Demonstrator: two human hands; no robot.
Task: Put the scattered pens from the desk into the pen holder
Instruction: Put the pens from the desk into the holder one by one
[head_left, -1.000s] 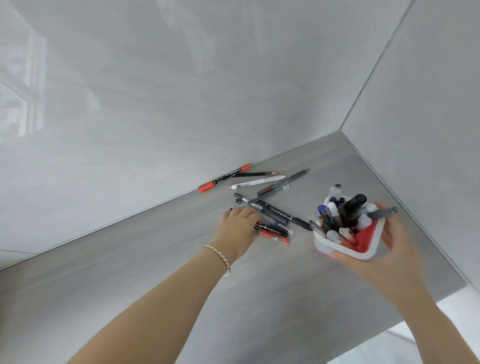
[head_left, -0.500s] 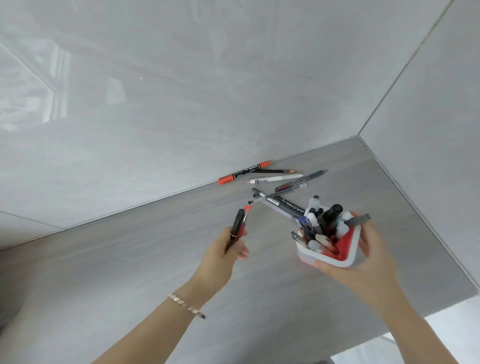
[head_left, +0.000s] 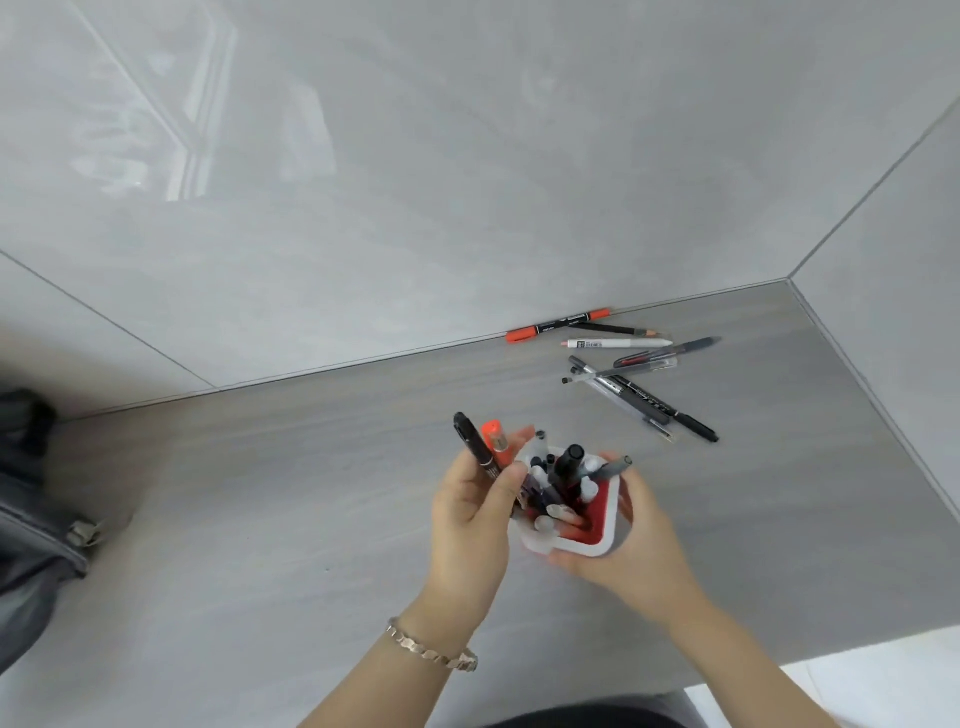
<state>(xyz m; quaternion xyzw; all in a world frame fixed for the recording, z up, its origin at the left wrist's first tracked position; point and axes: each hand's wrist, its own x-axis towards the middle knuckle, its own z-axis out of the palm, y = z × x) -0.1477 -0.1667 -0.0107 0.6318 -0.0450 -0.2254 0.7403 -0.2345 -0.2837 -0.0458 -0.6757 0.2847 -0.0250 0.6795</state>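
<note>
- The pen holder (head_left: 582, 535), white-walled with a red interior, is cupped from below and from the right by the right hand (head_left: 631, 545), fingers wrapped around its wall; it is held near the middle of the desk (head_left: 311, 493).
- A black marker (head_left: 475, 447) and an orange pen (head_left: 496, 444) are pinched together between thumb and fingers of the left hand (head_left: 475, 519), lower ends at the holder's left rim, upper ends tilted far-left.
- The holder is noted as already crowded with upright pens.
- Scattered pens (head_left: 639, 384) are observed far-right on the desk, some crossing; an orange-tipped marker (head_left: 558, 326) lies against the wall.
- The pens are judged light, stiff and smooth-barrelled, liable to roll; a mid-barrel pinch is advised.
- A grey bag (head_left: 31, 519) is recorded at the left edge.
</note>
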